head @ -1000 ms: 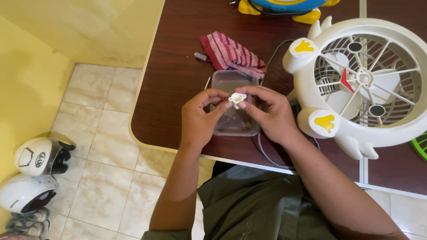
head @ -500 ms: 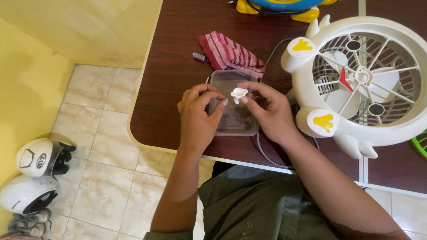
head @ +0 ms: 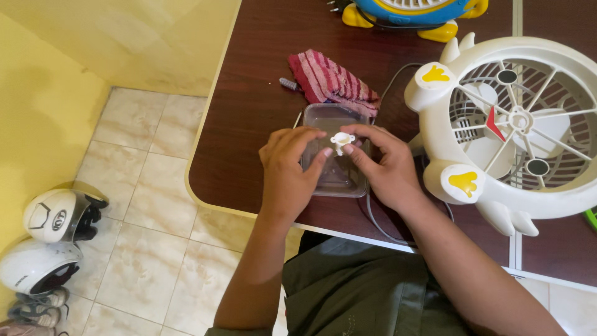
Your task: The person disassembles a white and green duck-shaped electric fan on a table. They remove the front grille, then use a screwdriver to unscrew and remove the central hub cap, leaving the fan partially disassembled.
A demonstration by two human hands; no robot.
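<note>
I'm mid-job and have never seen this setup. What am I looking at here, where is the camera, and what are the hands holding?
There is no machine: a camera worn on a person's head looks down at their own bare hands. The left hand and right hand pinch a small white plastic part between fingertips, above a clear plastic container on a dark brown table. Beside it lie a red striped cloth, a white fan housing and a blue and yellow toy-like appliance. Two helmets sit on the tiled floor.

Bare table point(head: 249, 112) lies open leftward; white fan point(head: 497, 124) blocks right, striped cloth point(head: 329, 81) ahead.
</note>
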